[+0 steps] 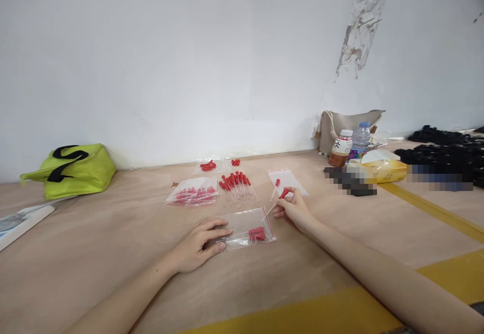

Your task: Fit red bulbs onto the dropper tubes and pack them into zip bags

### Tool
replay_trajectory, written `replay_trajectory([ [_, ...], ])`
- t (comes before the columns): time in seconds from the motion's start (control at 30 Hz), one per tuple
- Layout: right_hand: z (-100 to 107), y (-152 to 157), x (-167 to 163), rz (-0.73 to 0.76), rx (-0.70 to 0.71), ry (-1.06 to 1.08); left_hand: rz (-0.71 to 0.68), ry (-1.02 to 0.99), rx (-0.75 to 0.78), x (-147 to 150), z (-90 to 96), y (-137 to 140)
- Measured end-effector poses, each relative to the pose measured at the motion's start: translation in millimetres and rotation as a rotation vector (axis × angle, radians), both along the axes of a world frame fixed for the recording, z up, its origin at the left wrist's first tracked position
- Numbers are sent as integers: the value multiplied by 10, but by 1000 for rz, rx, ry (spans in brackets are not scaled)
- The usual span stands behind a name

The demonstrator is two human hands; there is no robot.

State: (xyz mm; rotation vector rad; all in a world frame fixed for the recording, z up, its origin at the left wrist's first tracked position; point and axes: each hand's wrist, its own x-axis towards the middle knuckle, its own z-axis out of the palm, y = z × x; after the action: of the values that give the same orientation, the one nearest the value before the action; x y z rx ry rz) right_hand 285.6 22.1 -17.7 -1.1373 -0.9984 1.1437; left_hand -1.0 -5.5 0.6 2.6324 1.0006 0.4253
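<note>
In the head view, a clear zip bag point(239, 220) lies flat on the brown paper surface, its red-lined mouth toward the right. Inside it are red-bulbed droppers point(257, 233). My left hand point(202, 246) rests on the bag's left end with fingers spread. By the bag's mouth, my right hand point(293, 210) pinches a dropper point(284, 193), red bulb up and thin clear tip pointing down left toward the opening. Just beyond that hand, a single dropper point(277, 183) lies on a flat white zip bag point(297, 185). Several loose droppers point(237, 180) are fanned out behind the clear bag.
Bags holding red droppers point(194, 193) lie left of the loose ones, with another bag point(207, 165) near the wall. A yellow-green pouch point(77, 170) stands far left. Right are a brown drink bottle point(341, 148), a water bottle point(362, 137), a yellow tissue pack point(381, 167) and black items point(449, 155).
</note>
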Motion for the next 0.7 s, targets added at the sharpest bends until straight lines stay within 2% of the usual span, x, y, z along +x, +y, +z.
replay_trajectory([
  [0.17, 6, -115, -8, 191, -36, 25, 24, -22, 4, 2, 12, -15],
  [0.3, -20, -133, 52, 365, 9, -261, 28, -24, 6, -2, 4, -6],
  [0.5, -45, -129, -64, 338, 237, -657, 32, -38, 17, 8, 6, -14],
  [0.6, 6, -140, -73, 513, 358, -738, 31, -37, 23, 9, 6, -17],
  [0.67, 71, -91, -1, 575, 343, -741, 22, -27, 17, 7, 3, -14],
  [0.7, 112, -38, 55, 511, 310, -756, 16, -22, 14, 6, 1, -10],
])
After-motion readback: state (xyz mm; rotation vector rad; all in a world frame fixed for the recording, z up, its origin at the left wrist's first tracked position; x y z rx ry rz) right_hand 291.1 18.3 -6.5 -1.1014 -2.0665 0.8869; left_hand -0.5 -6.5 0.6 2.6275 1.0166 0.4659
